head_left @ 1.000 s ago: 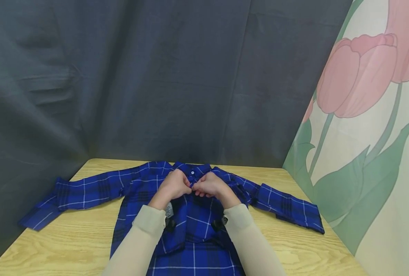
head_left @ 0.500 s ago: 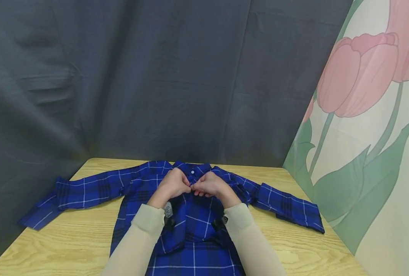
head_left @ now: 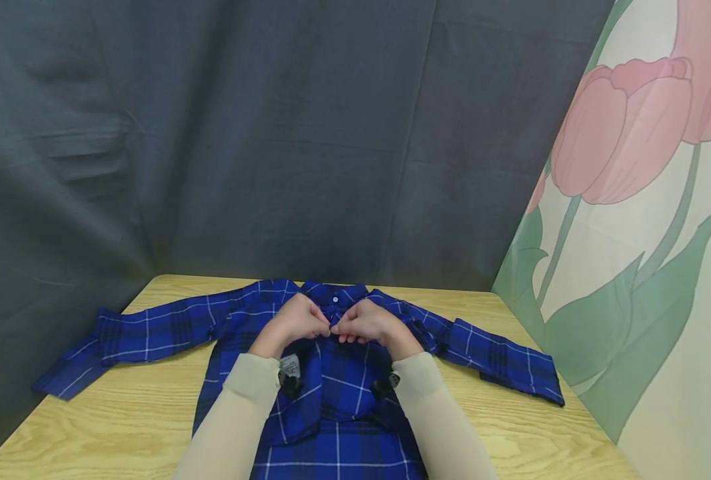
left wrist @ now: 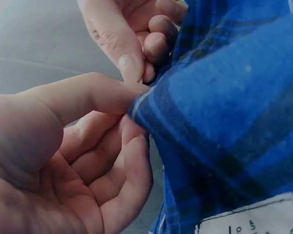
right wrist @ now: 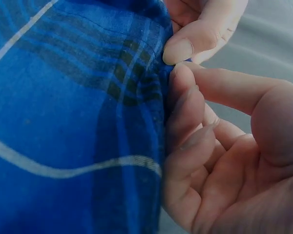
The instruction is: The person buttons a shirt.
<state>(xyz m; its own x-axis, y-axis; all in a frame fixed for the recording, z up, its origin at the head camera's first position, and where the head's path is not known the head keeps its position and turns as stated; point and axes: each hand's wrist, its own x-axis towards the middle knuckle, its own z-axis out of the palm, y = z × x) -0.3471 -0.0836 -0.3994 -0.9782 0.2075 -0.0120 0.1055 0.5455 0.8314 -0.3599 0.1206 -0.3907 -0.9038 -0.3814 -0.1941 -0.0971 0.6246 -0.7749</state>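
A blue plaid shirt (head_left: 343, 387) lies spread with its collar at the far side and its sleeves out to both sides. One white button (head_left: 334, 300) shows below the collar. My left hand (head_left: 298, 319) pinches the shirt's front edge between thumb and finger, seen close in the left wrist view. My right hand (head_left: 369, 322) meets it there, thumb and fingertips pinching the front edge from the other side. The fingertips of both hands nearly touch. What lies between them is hidden. A white label (left wrist: 251, 217) shows on the cloth near my left wrist.
The shirt lies on a light wooden table (head_left: 103, 427). A dark curtain (head_left: 307, 140) hangs behind the table's far edge. At the right stands a panel with painted pink tulips (head_left: 622, 130). The cuffed sleeve (head_left: 505, 363) reaches toward the table's right edge.
My left hand and forearm have shifted slightly to the left and turned a little, baring more of the label. The right hand has barely moved. The shirt's body and sleeves lie as before.
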